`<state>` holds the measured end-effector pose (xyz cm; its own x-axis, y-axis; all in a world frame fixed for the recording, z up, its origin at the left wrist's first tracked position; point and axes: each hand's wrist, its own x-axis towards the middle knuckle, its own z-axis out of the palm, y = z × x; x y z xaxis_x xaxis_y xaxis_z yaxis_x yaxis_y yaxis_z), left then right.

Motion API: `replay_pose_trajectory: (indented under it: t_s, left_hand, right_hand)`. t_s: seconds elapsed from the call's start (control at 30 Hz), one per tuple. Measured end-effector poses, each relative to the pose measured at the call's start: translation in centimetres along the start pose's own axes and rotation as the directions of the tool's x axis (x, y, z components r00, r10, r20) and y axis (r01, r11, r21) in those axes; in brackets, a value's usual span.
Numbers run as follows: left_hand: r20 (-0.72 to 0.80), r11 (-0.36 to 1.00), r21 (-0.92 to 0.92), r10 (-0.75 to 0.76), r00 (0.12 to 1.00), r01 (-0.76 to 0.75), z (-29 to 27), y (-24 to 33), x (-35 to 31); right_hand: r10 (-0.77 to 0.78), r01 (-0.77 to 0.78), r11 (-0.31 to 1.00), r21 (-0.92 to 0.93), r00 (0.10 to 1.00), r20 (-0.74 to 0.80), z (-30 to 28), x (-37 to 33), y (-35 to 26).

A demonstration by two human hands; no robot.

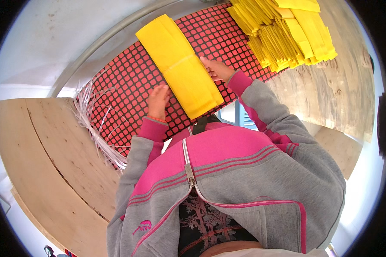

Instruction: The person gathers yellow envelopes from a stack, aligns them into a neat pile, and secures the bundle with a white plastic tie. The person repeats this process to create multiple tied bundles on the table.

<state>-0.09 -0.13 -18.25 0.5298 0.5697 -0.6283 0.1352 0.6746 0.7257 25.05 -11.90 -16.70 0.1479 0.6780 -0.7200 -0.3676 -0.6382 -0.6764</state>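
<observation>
A flat, folded yellow bundle [180,70] lies at a slant across a red table covering with a black grid [120,92]. It looks like stacked cloth or soft sheet material, and a thin pale band crosses its middle. At its left edge is my left hand [158,100], fingers curled against the side, some tips hidden by the bundle. My right hand [217,69] grips the opposite edge a little farther away, its thumb along the side and other fingers partly tucked under. Between them, my two hands hold the bundle by its long sides.
Several more yellow folded bundles [287,38] are piled at the far right, partly on a wooden board [330,94]. Loose white plastic strips [92,124] hang over the covering's left edge. Wooden planks [51,158] stand at the left. Behind runs a curved metal tube [99,45].
</observation>
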Motion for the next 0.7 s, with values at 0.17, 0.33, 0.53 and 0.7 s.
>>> replay_pose_trajectory:
  t_s: [0.17,0.33,0.53,0.7]
  left_hand:
    - [0.098,0.995,-0.091,-0.025,0.995,0.034,2.2,-0.4,-1.2]
    - [0.072,0.994,0.025,0.108,0.992,-0.110,0.7,2.5,-1.9]
    - [0.105,0.965,-0.256,-0.037,0.994,0.063,0.9,0.8,-2.8]
    - [0.266,0.914,-0.391,-0.003,0.964,0.111,0.8,-0.3,-3.6]
  right_hand:
    - [0.024,-0.040,0.979,0.200,0.996,0.083,3.4,-1.4,-0.2]
    - [-0.056,-0.178,0.794,0.581,0.931,0.361,3.7,-1.8,0.9]
    - [-0.087,-0.184,0.713,0.676,0.934,0.346,5.1,-1.4,3.2]
    - [-0.174,-0.118,0.721,0.682,0.923,0.344,5.2,-2.0,3.8]
